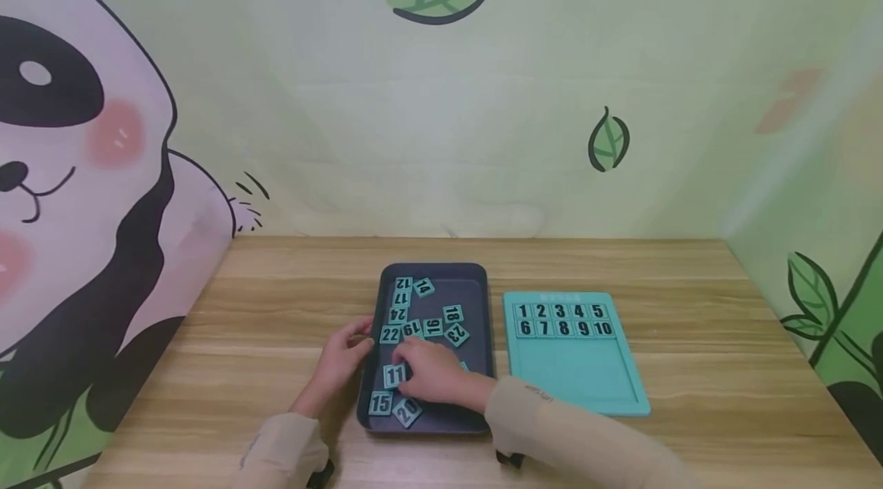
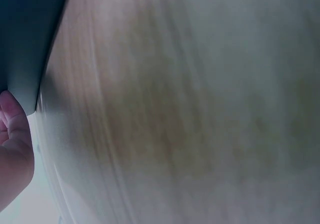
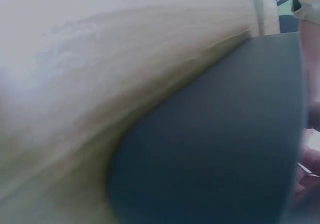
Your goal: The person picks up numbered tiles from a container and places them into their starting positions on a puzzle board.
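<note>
A dark tray [image 1: 455,293] holds several loose teal number tiles. My right hand [image 1: 434,372] reaches over it from the right, with thumb and index finger pinching the tile marked 11 [image 1: 395,376] at its right side. In the right wrist view, the tray's dark outer wall [image 3: 215,134] covers much of the fingers [image 3: 311,161]. Along the tray's left side, my left hand [image 1: 338,359] rests its relaxed fingers against the rim. The left wrist view shows a digit [image 2: 15,116] touching that wall. Tile 22 [image 1: 389,334], tile 15 [image 1: 380,403] and tile 20 [image 1: 407,412] lie near tile 11.
To the right of the tray lies a teal number board [image 1: 572,370], its top two rows filled with tiles 1 to 10. Both stand on a wooden table [image 1: 241,305]. A fabric backdrop [image 1: 331,90] with a panda and leaves rises behind and at the sides.
</note>
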Tool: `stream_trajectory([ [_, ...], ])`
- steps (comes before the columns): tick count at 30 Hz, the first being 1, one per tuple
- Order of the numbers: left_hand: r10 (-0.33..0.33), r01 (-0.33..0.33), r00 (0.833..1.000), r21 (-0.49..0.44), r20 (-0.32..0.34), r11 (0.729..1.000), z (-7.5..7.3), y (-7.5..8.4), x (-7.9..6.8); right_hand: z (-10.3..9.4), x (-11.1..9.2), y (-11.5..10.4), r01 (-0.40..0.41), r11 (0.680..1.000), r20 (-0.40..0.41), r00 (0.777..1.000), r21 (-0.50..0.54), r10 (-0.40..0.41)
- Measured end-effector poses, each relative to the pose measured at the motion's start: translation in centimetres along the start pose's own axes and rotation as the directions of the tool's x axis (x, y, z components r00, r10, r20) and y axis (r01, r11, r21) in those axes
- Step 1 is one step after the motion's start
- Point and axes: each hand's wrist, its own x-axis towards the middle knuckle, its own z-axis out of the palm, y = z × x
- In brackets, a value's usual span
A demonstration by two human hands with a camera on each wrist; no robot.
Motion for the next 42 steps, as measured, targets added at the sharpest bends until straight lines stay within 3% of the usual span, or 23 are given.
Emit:
stream_trajectory([
  [10,-0.029,0.029,1.0,0.018,-0.011,0.999,0.0,0.0,-0.1,-2.5,-2.3,0.9,0.025,1.0,-0.002,1.0,0.018,-0.025],
  [16,-0.031,0.031,0.999,0.018,-0.008,0.999,-0.1,0.0,-0.1,-3.6,-3.5,2.1,0.048,0.999,-0.06,0.997,-0.008,-0.048],
  [22,-0.039,0.039,0.999,0.017,-0.007,0.999,-0.1,-0.1,-0.1,-4.5,-4.8,3.7,0.061,0.996,-0.107,0.993,0.058,-0.055],
  [30,-0.04,0.04,0.999,0.02,-0.002,0.999,0.0,0.0,-0.2,-6.0,-6.4,6.2,-0.011,0.98,-0.14,0.989,0.2,0.04],
  [35,-0.037,0.037,0.999,0.023,-0.004,0.999,0.1,0.1,-0.2,-6.9,-7.1,8.0,-0.046,0.977,-0.194,0.977,0.208,0.087],
  [42,-0.035,0.035,0.999,0.028,-0.006,0.999,0.1,0.1,0.0,-7.4,-7.6,10.4,-0.139,0.974,-0.212,0.961,0.177,0.176],
])
